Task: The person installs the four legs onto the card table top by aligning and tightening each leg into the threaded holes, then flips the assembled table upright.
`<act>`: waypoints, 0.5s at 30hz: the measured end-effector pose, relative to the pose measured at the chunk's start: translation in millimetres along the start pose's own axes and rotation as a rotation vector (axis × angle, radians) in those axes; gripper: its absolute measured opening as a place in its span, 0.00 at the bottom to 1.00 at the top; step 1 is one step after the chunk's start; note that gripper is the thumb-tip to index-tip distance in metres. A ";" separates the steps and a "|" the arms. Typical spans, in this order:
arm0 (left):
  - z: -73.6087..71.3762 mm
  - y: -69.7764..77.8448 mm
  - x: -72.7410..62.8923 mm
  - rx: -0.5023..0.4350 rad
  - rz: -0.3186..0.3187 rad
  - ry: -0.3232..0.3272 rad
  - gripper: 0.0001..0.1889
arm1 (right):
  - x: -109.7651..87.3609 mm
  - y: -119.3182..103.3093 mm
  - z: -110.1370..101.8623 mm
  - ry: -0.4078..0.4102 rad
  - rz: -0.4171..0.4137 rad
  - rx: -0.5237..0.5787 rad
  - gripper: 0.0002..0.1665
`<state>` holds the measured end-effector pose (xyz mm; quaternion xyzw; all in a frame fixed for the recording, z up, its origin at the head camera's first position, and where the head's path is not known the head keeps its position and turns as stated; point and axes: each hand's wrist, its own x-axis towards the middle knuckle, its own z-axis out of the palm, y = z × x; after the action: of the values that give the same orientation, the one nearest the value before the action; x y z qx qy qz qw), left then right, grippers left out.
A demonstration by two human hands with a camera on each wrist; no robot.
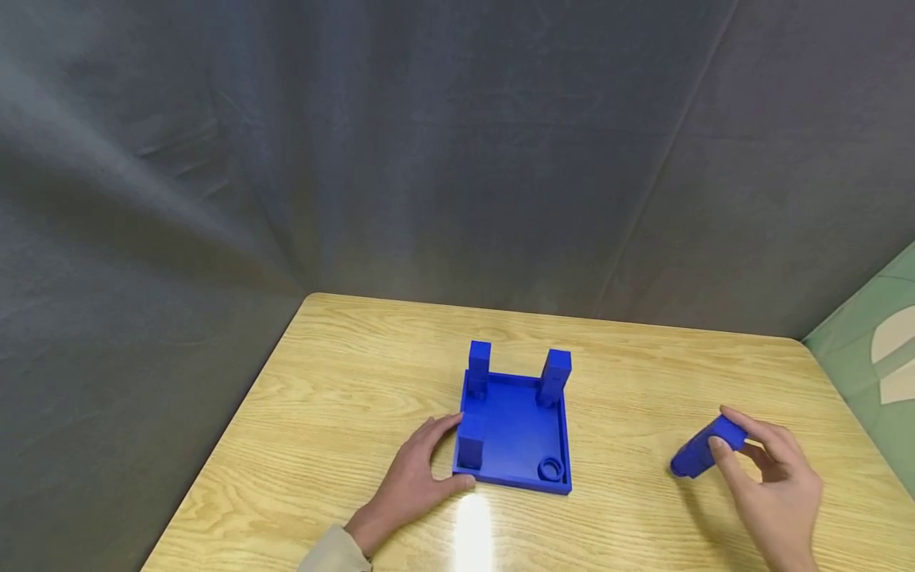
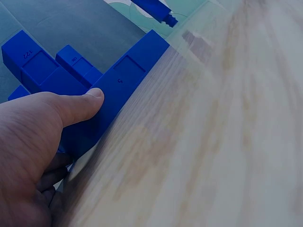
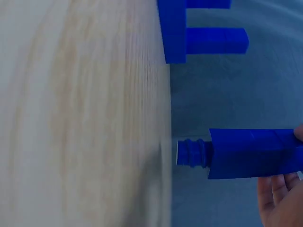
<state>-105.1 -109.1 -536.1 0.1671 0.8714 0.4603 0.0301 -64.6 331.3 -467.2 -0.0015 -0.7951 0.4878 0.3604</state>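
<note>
A blue square panel with a raised rim lies flat on the wooden table. Three square blue legs stand upright at its corners: back left, back right and near left. In the near right corner sits a round socket. My left hand grips the panel's near left corner, thumb on the near side wall and fingers along the left side. Well to the right, my right hand holds a loose blue leg by its square end. Its threaded end points away from the palm, tilted down toward the table.
The light wooden table has a dark grey curtain behind it and along the left. A green patterned cloth hangs at the right edge. A bright light reflection shows near the front.
</note>
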 end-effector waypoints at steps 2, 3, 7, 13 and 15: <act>0.0 -0.1 0.0 0.000 -0.001 0.000 0.48 | 0.2 -5.1 3.4 -0.012 -0.036 0.017 0.27; -0.1 0.0 0.1 -0.002 -0.005 0.000 0.47 | 0.3 -7.9 5.3 -0.021 -0.050 0.022 0.27; -0.2 0.0 -0.1 -0.004 -0.007 0.003 0.47 | 1.8 -20.0 15.4 -0.064 -0.098 0.045 0.27; 0.4 -0.7 -0.5 -0.003 -0.020 -0.001 0.48 | 2.2 -39.9 32.9 -0.137 -0.129 0.106 0.30; 0.5 -1.0 -0.4 -0.001 -0.020 0.000 0.48 | 2.5 -44.6 40.0 -0.149 -0.147 0.147 0.32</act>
<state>-104.9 -109.4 -537.3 0.1582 0.8729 0.4603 0.0349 -73.8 277.8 -441.7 0.1192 -0.7798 0.5157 0.3342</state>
